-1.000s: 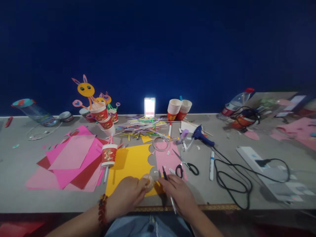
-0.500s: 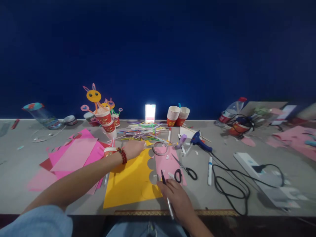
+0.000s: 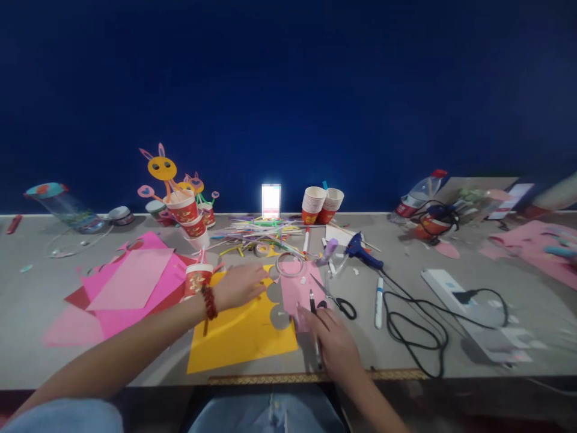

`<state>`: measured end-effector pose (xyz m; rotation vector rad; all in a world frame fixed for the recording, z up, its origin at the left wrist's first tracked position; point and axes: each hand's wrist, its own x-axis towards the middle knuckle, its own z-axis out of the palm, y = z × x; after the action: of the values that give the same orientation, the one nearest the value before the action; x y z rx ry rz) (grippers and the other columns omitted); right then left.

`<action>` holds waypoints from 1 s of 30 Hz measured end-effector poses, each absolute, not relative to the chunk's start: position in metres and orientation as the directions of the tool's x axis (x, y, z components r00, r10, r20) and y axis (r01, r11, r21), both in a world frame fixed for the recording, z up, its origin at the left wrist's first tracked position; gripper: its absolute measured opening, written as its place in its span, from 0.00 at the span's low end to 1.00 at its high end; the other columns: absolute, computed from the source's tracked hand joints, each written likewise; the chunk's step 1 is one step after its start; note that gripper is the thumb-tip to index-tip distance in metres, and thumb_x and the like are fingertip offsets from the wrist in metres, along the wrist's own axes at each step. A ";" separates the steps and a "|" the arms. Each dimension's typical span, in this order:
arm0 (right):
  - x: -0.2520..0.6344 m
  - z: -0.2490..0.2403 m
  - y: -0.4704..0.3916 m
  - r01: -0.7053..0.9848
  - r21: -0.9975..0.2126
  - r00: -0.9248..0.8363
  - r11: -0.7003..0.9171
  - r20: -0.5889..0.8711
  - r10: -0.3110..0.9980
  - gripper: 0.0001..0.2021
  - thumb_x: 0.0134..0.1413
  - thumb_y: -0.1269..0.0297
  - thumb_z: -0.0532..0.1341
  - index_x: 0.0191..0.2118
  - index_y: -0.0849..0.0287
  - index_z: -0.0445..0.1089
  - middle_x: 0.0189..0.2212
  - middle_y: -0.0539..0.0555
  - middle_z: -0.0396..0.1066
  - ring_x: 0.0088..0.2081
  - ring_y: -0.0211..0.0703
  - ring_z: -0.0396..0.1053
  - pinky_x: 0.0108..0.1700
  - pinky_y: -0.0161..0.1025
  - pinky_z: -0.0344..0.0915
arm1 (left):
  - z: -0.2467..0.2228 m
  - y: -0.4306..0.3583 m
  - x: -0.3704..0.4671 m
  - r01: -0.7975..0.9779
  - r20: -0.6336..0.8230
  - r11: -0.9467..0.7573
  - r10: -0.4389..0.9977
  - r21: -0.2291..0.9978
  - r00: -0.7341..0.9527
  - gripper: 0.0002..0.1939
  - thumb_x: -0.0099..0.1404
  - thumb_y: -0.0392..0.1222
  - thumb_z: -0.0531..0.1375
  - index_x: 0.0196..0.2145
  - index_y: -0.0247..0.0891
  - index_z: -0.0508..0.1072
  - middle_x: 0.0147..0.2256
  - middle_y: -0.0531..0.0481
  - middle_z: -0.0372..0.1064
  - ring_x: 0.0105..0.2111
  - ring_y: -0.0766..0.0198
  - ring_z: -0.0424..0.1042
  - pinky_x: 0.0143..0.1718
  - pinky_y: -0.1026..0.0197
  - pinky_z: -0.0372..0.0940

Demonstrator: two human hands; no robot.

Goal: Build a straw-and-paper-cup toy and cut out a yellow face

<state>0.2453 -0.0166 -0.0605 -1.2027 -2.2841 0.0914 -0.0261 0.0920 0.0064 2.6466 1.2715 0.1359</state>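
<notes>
A yellow sheet (image 3: 238, 343) with scalloped cutouts along its right edge lies in front of me. Over its upper part is my left hand (image 3: 238, 285), palm down, fingers stretched toward the cutout edge, with nothing seen in it. My right hand (image 3: 333, 343) holds a dark-tipped pen (image 3: 312, 300) beside the sheet's right edge, over the lower end of a pink sheet (image 3: 297, 294). On the pink sheet's top rests a clear ring (image 3: 290, 264). Black-handled scissors (image 3: 346, 308) lie just beyond my right hand, one handle partly covered by it.
Pink and red papers (image 3: 130, 282) are piled at left near a red cup (image 3: 197, 279). Decorated cups (image 3: 183, 207), pipe cleaners (image 3: 261, 231), stacked cups (image 3: 313, 204) and a phone (image 3: 271, 201) stand behind. Rightward are a glue gun (image 3: 363, 252), marker (image 3: 379, 304) and power strip (image 3: 469, 313).
My left hand has drawn back toward me, uncovering a tape roll. My right hand and the pen have shifted right, off the yellow sheet. The view has moved slightly.
</notes>
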 end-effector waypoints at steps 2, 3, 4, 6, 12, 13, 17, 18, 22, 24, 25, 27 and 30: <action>0.252 -0.052 -0.003 0.801 -0.234 -0.454 0.551 0.362 0.814 0.21 0.61 0.79 0.51 0.57 0.61 0.68 0.38 0.61 0.72 0.43 0.53 0.67 0.49 0.49 0.66 | 0.004 0.060 -0.033 0.691 -0.024 -0.678 0.709 0.249 0.704 0.19 0.67 0.50 0.59 0.53 0.41 0.70 0.53 0.41 0.71 0.54 0.50 0.70 0.56 0.51 0.64; 0.255 -0.048 0.005 0.829 -0.194 -0.457 0.525 0.308 0.835 0.22 0.59 0.80 0.52 0.56 0.60 0.70 0.38 0.60 0.72 0.43 0.53 0.67 0.49 0.48 0.66 | 0.002 0.045 -0.037 0.669 -0.034 -0.697 0.686 0.258 0.727 0.24 0.65 0.52 0.61 0.56 0.40 0.68 0.57 0.39 0.68 0.57 0.48 0.67 0.59 0.47 0.62; 0.257 -0.044 0.012 0.849 -0.152 -0.461 0.505 0.252 0.851 0.23 0.57 0.81 0.53 0.55 0.59 0.70 0.38 0.60 0.73 0.43 0.53 0.68 0.48 0.48 0.66 | -0.002 0.033 -0.042 0.674 -0.046 -0.690 0.689 0.265 0.723 0.32 0.62 0.54 0.64 0.59 0.39 0.66 0.60 0.37 0.65 0.59 0.45 0.64 0.61 0.44 0.59; 0.260 -0.035 0.026 0.880 -0.073 -0.453 0.468 0.161 0.877 0.27 0.55 0.83 0.53 0.57 0.56 0.69 0.41 0.59 0.73 0.44 0.53 0.68 0.47 0.47 0.66 | -0.011 0.013 -0.053 0.708 -0.075 -0.653 0.718 0.269 0.692 0.44 0.55 0.56 0.69 0.64 0.37 0.61 0.64 0.34 0.59 0.63 0.41 0.59 0.63 0.41 0.56; 0.240 -0.009 0.022 0.849 -0.169 -0.489 0.501 0.112 0.865 0.26 0.57 0.77 0.56 0.61 0.55 0.63 0.52 0.61 0.69 0.51 0.55 0.66 0.53 0.49 0.63 | -0.026 -0.007 -0.073 0.755 -0.026 -0.612 0.773 0.237 0.634 0.46 0.56 0.50 0.68 0.67 0.41 0.55 0.67 0.38 0.54 0.65 0.44 0.55 0.65 0.42 0.55; 0.233 -0.007 0.015 0.791 -0.250 -0.558 0.559 0.082 0.826 0.24 0.58 0.73 0.58 0.60 0.55 0.64 0.53 0.60 0.69 0.52 0.54 0.65 0.54 0.49 0.63 | -0.025 -0.008 -0.076 0.757 0.016 -0.614 0.779 0.224 0.627 0.42 0.58 0.49 0.67 0.66 0.41 0.57 0.66 0.39 0.56 0.65 0.44 0.56 0.64 0.42 0.56; 0.211 -0.006 -0.003 0.728 -0.383 -0.639 0.569 -0.076 0.766 0.21 0.53 0.64 0.65 0.53 0.54 0.68 0.52 0.58 0.69 0.53 0.56 0.65 0.54 0.51 0.62 | -0.020 0.000 -0.097 0.851 0.312 -0.508 0.836 0.133 0.451 0.25 0.68 0.45 0.58 0.61 0.42 0.62 0.62 0.39 0.62 0.62 0.46 0.61 0.62 0.42 0.59; 0.208 -0.007 -0.004 0.747 -0.375 -0.623 0.550 -0.104 0.775 0.19 0.52 0.65 0.65 0.52 0.55 0.69 0.51 0.58 0.69 0.52 0.57 0.65 0.53 0.52 0.62 | -0.018 0.003 -0.105 0.901 0.401 -0.416 0.851 0.125 0.338 0.24 0.68 0.46 0.58 0.60 0.41 0.62 0.61 0.37 0.62 0.61 0.45 0.62 0.61 0.41 0.60; 0.203 -0.009 0.001 0.766 -0.359 -0.611 0.534 -0.148 0.778 0.13 0.52 0.68 0.63 0.46 0.59 0.69 0.49 0.59 0.69 0.52 0.57 0.64 0.52 0.52 0.62 | -0.015 0.016 -0.132 0.984 0.470 -0.046 0.882 0.175 -0.042 0.42 0.64 0.59 0.59 0.66 0.34 0.51 0.62 0.29 0.55 0.61 0.36 0.60 0.53 0.38 0.67; 0.201 -0.007 0.003 0.761 -0.357 -0.620 0.542 -0.153 0.770 0.12 0.52 0.68 0.62 0.44 0.60 0.69 0.48 0.60 0.69 0.50 0.57 0.64 0.50 0.51 0.62 | -0.015 0.020 -0.136 0.977 0.355 0.053 0.926 0.206 -0.125 0.45 0.64 0.63 0.57 0.68 0.35 0.45 0.64 0.28 0.52 0.58 0.36 0.65 0.41 0.45 0.73; 0.201 -0.006 0.003 0.762 -0.353 -0.619 0.542 -0.155 0.769 0.12 0.51 0.68 0.61 0.43 0.60 0.69 0.48 0.60 0.69 0.50 0.57 0.64 0.50 0.51 0.62 | -0.016 0.020 -0.135 0.973 0.298 0.084 0.943 0.214 -0.147 0.45 0.64 0.64 0.55 0.68 0.35 0.44 0.64 0.28 0.52 0.55 0.37 0.68 0.34 0.49 0.74; 0.199 -0.004 0.003 0.771 -0.347 -0.609 0.535 -0.152 0.778 0.12 0.49 0.68 0.61 0.42 0.60 0.69 0.46 0.60 0.69 0.48 0.57 0.64 0.50 0.52 0.62 | -0.018 0.021 -0.130 0.970 0.236 0.105 0.959 0.217 -0.157 0.44 0.66 0.62 0.54 0.69 0.37 0.42 0.64 0.29 0.52 0.50 0.40 0.73 0.23 0.56 0.70; 0.198 -0.004 0.000 0.781 -0.371 -0.579 0.502 -0.126 0.806 0.12 0.46 0.69 0.61 0.41 0.60 0.68 0.44 0.59 0.70 0.47 0.56 0.64 0.50 0.51 0.61 | -0.018 0.020 -0.124 0.968 0.250 0.068 0.959 0.243 -0.130 0.41 0.67 0.57 0.55 0.69 0.38 0.41 0.63 0.29 0.54 0.41 0.46 0.77 0.19 0.59 0.66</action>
<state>0.1981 0.0005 -0.0040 -1.4102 -2.6674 0.6086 -0.1239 0.0201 -0.0179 2.0870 2.3128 0.5598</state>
